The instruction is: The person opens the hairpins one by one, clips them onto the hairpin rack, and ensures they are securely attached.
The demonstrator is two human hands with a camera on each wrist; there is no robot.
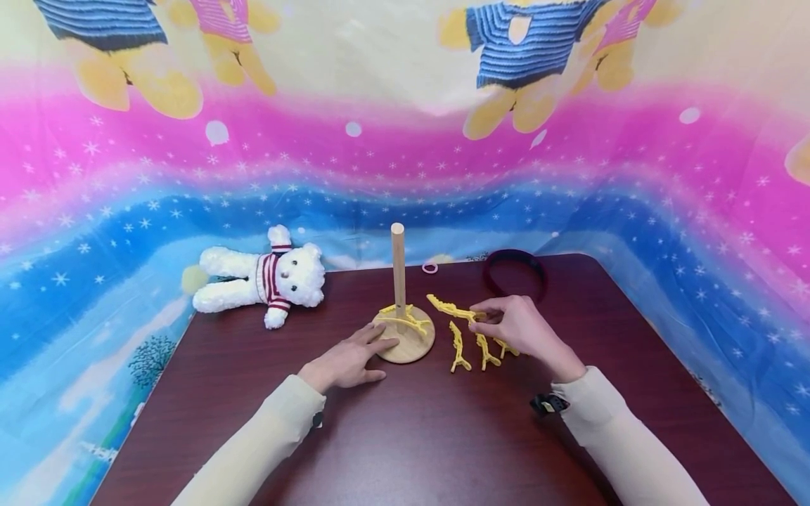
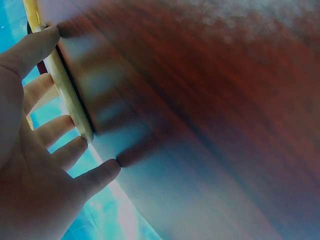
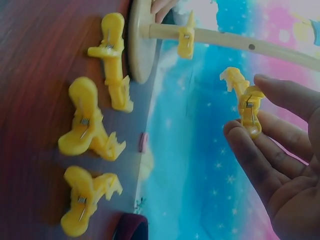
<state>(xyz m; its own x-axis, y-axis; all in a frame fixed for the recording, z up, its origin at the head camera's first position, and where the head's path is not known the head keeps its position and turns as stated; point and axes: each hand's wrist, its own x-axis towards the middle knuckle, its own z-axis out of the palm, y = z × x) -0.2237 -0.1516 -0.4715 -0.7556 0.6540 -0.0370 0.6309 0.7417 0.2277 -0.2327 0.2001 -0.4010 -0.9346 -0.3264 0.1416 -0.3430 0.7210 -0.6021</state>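
Observation:
A wooden post (image 1: 399, 270) stands upright on a round wooden base (image 1: 414, 349). At least one yellow clip (image 1: 414, 323) grips the post low down; the right wrist view also shows this clip (image 3: 186, 44). My left hand (image 1: 342, 362) rests with spread fingers at the base's left edge, fingertips touching its rim (image 2: 67, 90). To the right of the post, my right hand (image 1: 525, 330) pinches a yellow alligator hair clip (image 3: 250, 107) between thumb and fingers, above the table. Three more yellow hair clips (image 3: 82, 122) lie beneath it, right of the base.
On the left lies a white teddy bear (image 1: 278, 277) in a striped sweater. Behind the right hand is a dark red headband (image 1: 515, 256), with a small pink ring (image 1: 430, 268) at the table's back edge. A printed cloth (image 1: 354, 176) hangs around the table.

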